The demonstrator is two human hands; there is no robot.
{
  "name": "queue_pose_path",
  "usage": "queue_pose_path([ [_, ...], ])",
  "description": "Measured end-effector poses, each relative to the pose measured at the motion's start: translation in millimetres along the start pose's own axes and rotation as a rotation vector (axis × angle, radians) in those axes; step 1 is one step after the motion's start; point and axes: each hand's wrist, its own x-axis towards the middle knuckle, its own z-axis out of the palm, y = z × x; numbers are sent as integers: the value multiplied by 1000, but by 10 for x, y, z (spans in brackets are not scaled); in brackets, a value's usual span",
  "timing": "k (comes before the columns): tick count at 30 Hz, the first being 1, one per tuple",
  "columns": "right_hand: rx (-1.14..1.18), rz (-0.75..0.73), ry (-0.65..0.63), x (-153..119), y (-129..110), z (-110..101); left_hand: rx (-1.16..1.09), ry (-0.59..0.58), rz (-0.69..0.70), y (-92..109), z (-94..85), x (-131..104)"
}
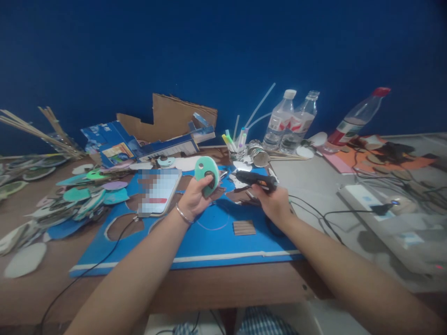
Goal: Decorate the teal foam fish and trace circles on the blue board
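My left hand [195, 197] is closed on a mint-green foam oval [206, 168] with dark round spots, raised above the blue board. A bangle circles that wrist. In my right hand [274, 200] is a black glue gun [256, 180], its nozzle pointing left toward the oval but apart from it. A dark cord trails from near the gun to the right. Under both hands lies a blue sheet [209, 246] with round holes cut from it. A small piece of corrugated cardboard [244, 227] rests on the sheet, near my right wrist.
Left of my hand lies a phone [159, 193] with a cable. Piles of cut ovals [84, 197] spread over the table's left. Behind stand a pen cup [237, 151], plastic bottles [279, 121] and torn cardboard [181, 116]. A power strip [366, 202] and cords lie at right.
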Motion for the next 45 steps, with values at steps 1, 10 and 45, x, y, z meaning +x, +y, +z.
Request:
queue_pose_path([
  [1,-2,-1,-2,1,-6,-3,-2,3,-10,-1,1,1],
  [10,49,-37,11,2,-17,-13,69,-83,56,10,-7,-6],
  [45,627,128,-204,48,-39,70,922,-65,396,26,-129,91],
])
